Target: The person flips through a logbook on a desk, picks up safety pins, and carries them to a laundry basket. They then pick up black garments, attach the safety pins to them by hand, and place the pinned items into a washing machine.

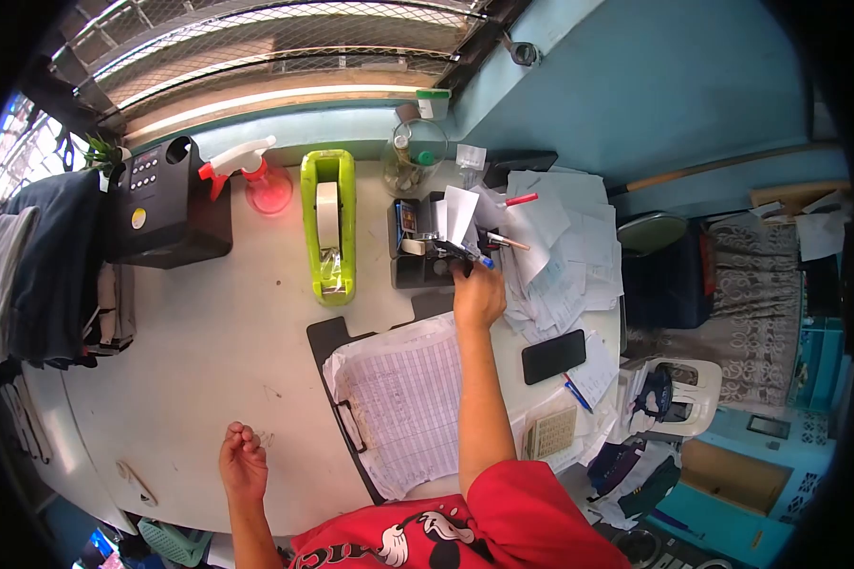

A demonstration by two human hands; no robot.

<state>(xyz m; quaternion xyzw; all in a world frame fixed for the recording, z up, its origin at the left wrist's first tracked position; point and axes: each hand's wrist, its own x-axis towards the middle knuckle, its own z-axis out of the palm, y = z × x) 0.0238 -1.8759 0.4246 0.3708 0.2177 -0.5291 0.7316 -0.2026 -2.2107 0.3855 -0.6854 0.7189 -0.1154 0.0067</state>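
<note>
R hand point(480, 296) at organizer point(414, 271), its box just beyond & to L; grip hidden, can't tell. L hand point(244, 462) over table point(190, 360), fingers curled tog.

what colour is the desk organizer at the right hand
The desk organizer by the right hand is black; it shows best in the head view.

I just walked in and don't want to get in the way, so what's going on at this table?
Someone in a red shirt has their right hand at the front of a black desk organizer; whether the fingers grip anything is hard to tell. Their left hand is away to the side, fingers curled, with nothing visible in it. A ruled sheet lies on the clipboard between the hands, and the green tape dispenser stands left of the organizer.
</note>
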